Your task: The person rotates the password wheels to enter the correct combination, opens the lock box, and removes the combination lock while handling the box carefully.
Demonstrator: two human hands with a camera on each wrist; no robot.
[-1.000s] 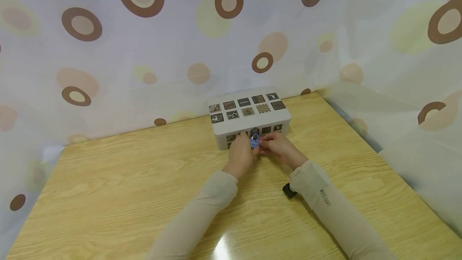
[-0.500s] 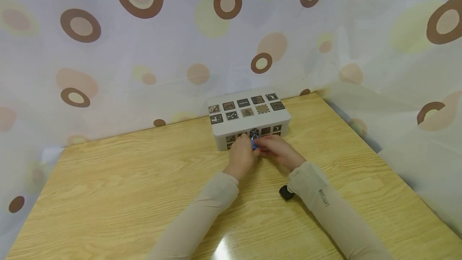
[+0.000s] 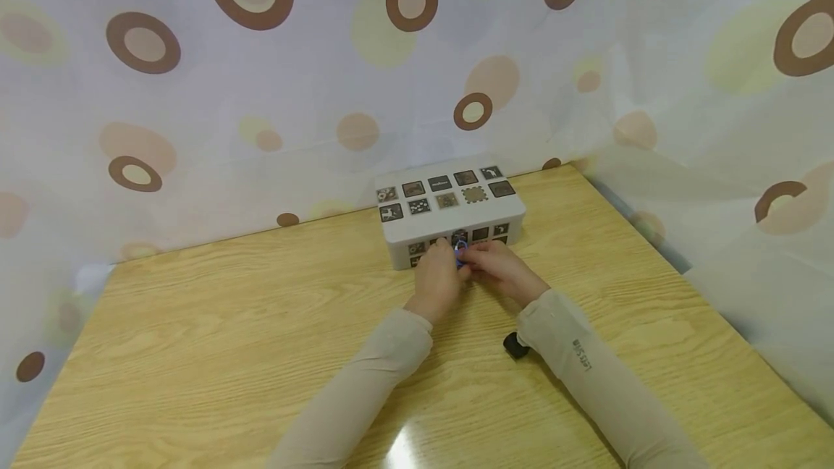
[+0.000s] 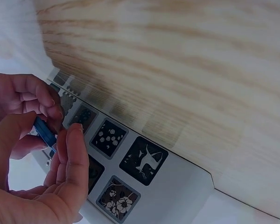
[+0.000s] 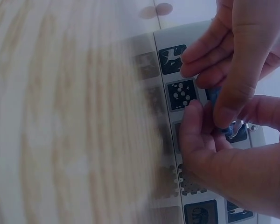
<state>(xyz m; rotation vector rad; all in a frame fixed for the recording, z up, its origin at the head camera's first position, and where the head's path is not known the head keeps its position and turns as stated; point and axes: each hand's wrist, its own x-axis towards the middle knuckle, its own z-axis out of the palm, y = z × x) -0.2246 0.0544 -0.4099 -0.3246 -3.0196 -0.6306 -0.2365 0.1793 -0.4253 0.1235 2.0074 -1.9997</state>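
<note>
A small blue padlock (image 3: 460, 252) with a metal shackle hangs at the front of a white box (image 3: 449, 221) printed with dark picture tiles. My left hand (image 3: 436, 279) pinches the padlock between thumb and fingers from the left, plain in the left wrist view, where the padlock's blue edge (image 4: 45, 132) shows. From the right, my right hand (image 3: 503, 271) holds the padlock too, its thumb and fingers closed about it in the right wrist view. Most of the lock body is hidden behind the fingers. A bit of shackle (image 5: 236, 128) shows between the hands.
The box stands at the back of a wooden table (image 3: 260, 339), close to a curtain (image 3: 313, 85) patterned with circles. Another curtained side (image 3: 736, 187) rises along the right edge. A small black object (image 3: 516, 345) sits at my right cuff.
My right hand has shifted slightly left over the padlock, so its front face, visible a second ago, is now mostly covered. The left hand keeps its grip, and the box has not moved.
</note>
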